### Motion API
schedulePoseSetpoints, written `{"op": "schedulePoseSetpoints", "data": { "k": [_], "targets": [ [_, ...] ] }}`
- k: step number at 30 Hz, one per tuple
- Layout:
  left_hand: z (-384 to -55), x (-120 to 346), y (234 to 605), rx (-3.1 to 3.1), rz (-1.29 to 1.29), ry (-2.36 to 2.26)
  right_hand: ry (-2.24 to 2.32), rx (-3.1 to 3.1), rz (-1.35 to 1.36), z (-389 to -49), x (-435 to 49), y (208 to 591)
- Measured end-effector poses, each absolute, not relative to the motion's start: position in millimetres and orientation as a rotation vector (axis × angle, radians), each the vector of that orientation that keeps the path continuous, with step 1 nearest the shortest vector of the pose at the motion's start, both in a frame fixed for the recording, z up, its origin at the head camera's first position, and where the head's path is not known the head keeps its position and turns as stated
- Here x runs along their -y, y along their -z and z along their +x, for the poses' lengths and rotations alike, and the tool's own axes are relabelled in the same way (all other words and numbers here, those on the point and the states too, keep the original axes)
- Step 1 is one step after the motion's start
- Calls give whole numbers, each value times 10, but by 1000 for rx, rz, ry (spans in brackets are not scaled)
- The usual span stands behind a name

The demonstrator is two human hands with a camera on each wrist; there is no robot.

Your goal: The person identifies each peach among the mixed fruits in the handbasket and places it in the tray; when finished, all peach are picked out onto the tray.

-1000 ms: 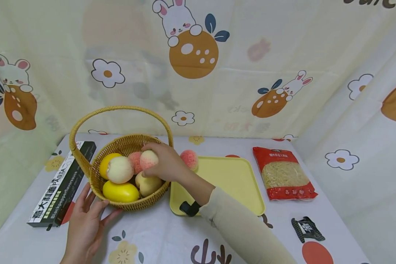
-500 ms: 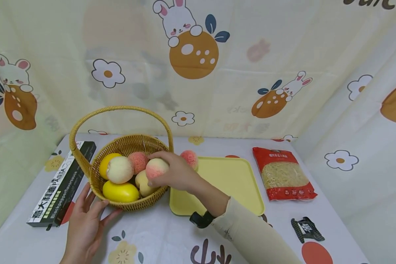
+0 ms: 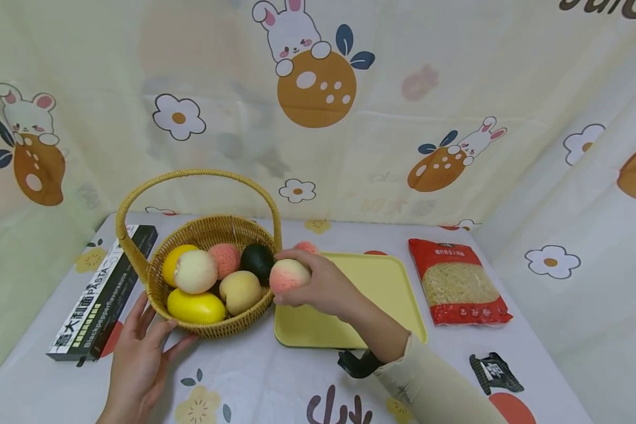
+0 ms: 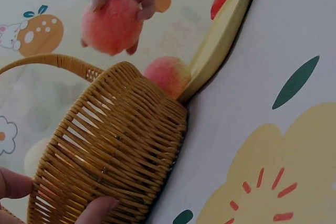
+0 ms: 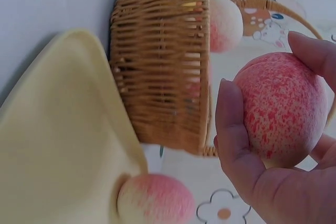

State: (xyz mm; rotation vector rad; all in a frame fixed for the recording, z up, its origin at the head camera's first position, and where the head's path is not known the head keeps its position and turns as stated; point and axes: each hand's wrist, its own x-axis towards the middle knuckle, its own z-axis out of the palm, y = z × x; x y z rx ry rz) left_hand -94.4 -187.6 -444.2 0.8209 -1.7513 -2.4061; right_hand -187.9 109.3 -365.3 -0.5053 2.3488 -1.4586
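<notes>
My right hand (image 3: 323, 285) holds a pink-and-cream peach (image 3: 288, 277) between thumb and fingers, at the right rim of the wicker basket (image 3: 212, 330). The right wrist view shows that peach (image 5: 283, 109) gripped in the fingers. With fingers spread, my left hand (image 3: 140, 359) touches the basket's near left side; its fingertips (image 4: 100, 211) lie against the weave. Inside the basket are a pale peach (image 3: 196, 271), a pink one (image 3: 225, 260), a dark green avocado-like fruit (image 3: 257, 262), a tan pear-like fruit (image 3: 241, 292), a yellow oblong fruit (image 3: 196, 307) and an orange-yellow fruit (image 3: 176, 263).
Right of the basket lies a yellow tray (image 3: 384, 294), with another peach (image 4: 168, 76) by its far left corner. A red noodle bag (image 3: 458, 281) is farther right, and a small black packet (image 3: 495, 373) lies nearer. A pasta box (image 3: 103, 294) sits left. The tall basket handle (image 3: 198, 172) arches overhead.
My right hand has carried the peach rightward from inside the basket to its right rim, uncovering the dark green fruit. The left hand keeps its place at the basket; the head view shifts slightly.
</notes>
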Motion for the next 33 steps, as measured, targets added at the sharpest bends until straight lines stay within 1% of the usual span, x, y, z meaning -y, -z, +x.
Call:
{"op": "schedulePoseSetpoints", "data": {
  "k": [6,22,27,33],
  "targets": [
    [-941,1881,4439,1745,816,2418,1559,-2271,-398,-1912,-1401,3730],
    [-946,1877,4423,1757,815,2404,1583,-2399,-69,-1985,-2446,4127],
    [-951,1877,4420,1763,824,2398,1564,-2442,-9,-2042,-2652,4189],
    [-947,1878,4420,1755,810,2419,1541,-2478,17,-2153,-2765,4205]
  ]
}}
